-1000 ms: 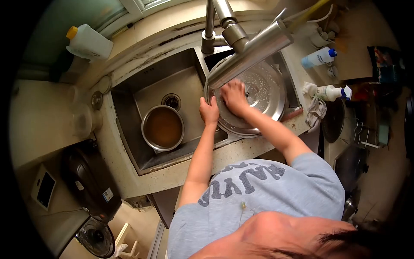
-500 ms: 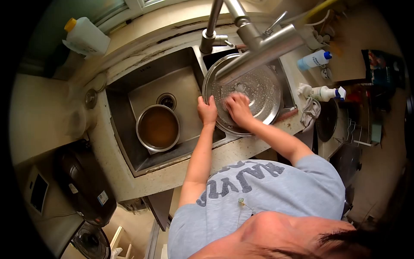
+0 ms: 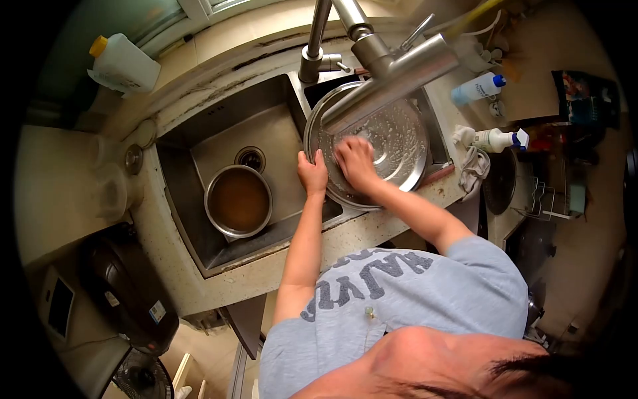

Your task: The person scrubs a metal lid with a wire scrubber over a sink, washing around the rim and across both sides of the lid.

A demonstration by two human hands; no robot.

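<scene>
A wide, round stainless-steel basin (image 3: 407,143) sits over the right sink bowl, its inner surface covered with whitish spots and streaks. My left hand (image 3: 312,174) grips the basin's left rim, thumb up and fingers closed around the edge. Inside the basin my right hand (image 3: 356,161) presses on the metal with curled fingers; whatever may be under them is hidden. A smaller metal pot (image 3: 238,201) holding brownish liquid stands in the left sink bowl (image 3: 282,163), beside the drain.
A large metal faucet (image 3: 392,83) hangs over the basin. To the right are a blue-capped bottle (image 3: 477,89), a spray bottle (image 3: 495,140) and a crumpled cloth (image 3: 473,169). A yellow-capped white jug (image 3: 126,63) stands at the back left.
My right hand has shifted slightly across the basin's inside, and the white spots there now look more streaked. My left hand keeps its hold on the rim. The whole view has shifted slightly.
</scene>
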